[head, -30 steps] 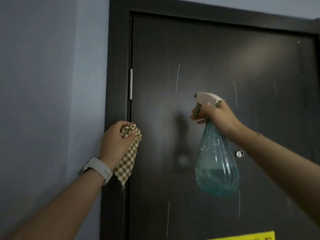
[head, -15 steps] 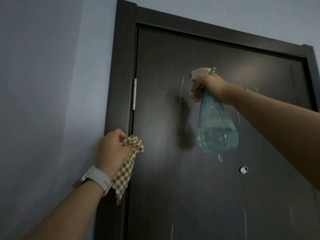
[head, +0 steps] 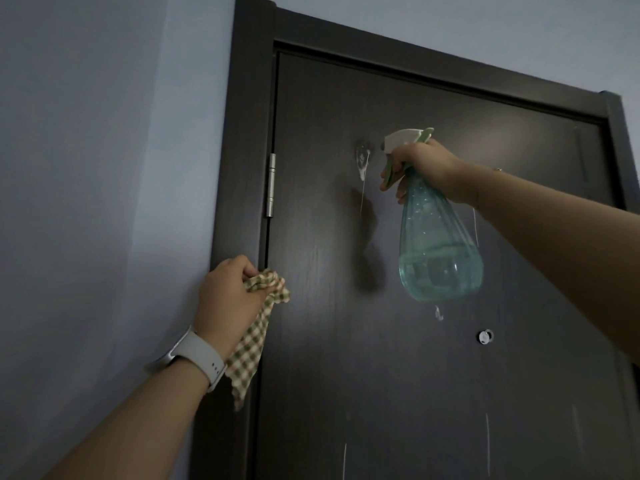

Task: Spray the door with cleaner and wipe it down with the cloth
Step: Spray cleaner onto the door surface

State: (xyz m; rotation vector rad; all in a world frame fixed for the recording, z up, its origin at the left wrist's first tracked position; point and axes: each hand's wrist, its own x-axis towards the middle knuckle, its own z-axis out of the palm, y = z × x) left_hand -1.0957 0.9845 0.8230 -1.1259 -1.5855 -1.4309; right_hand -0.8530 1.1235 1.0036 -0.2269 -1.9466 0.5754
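A dark brown door [head: 433, 358] fills the view, streaked with thin drips of cleaner. My right hand [head: 420, 166] grips the neck and trigger of a teal spray bottle [head: 438, 244] with a white nozzle, aimed left at the door's upper part. A fresh wet splash [head: 362, 161] sits just left of the nozzle and runs downward. My left hand [head: 230, 299] grips a bunched green-checked cloth [head: 258, 337] low at the door's hinge edge; the cloth's tail hangs down past my wrist.
A dark door frame [head: 249, 133] borders the door, with a metal hinge [head: 271, 185] on the left side. A small round peephole [head: 485, 336] sits right of centre. A grey-blue wall [head: 104, 202] lies to the left. A white watch [head: 194, 358] is on my left wrist.
My right hand raised the bottle to the door's upper part, and a new wet splash appeared left of the nozzle. My left hand with the cloth stayed by the hinge edge.
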